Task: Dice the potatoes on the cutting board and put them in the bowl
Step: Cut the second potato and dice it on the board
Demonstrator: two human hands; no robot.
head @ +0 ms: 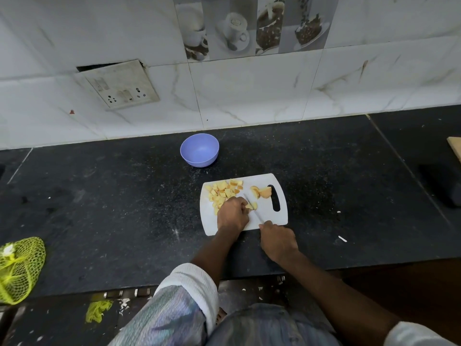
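- Bowl (pixel 199 150): lilac, upright on the dark table (pixel 112 208), near the wall tiles and well behind the board. No contents visible in it.
- Board (pixel 272 216): white, handle slot on its right side, lying flat on the table in front of you.
- Dice (pixel 223 189): a loose heap of yellow potato cubes on the board's far-left part; the nearest cubes run under your left hand.
- Chunks (pixel 262 192): two or three larger uncut potato pieces, skin on, at the board's far right, just beside the handle slot.
- Piece (pixel 251 206): a small potato bit at mid-board, touching the blade.
- Your left hand (pixel 233 213): fingers curled down on the piece, pinning it to the board; the fingertips are hidden behind the knuckles.
- Your right hand (pixel 278 240): closed round the knife handle at the board's near edge; the handle itself is hidden inside the fist.
- Knife (pixel 253 208): thin blade running from your right hand up and left across the board to the piece; its tip is hard to make out.
- Net bag (pixel 18 268): yellow-green mesh at the table's left edge, cut off by the frame; contents unclear.
- Socket plate (pixel 119 86): on the wall at left, hanging tilted out of its recess.
- Dark object (pixel 444 183): at the right edge, cut off and not identifiable.
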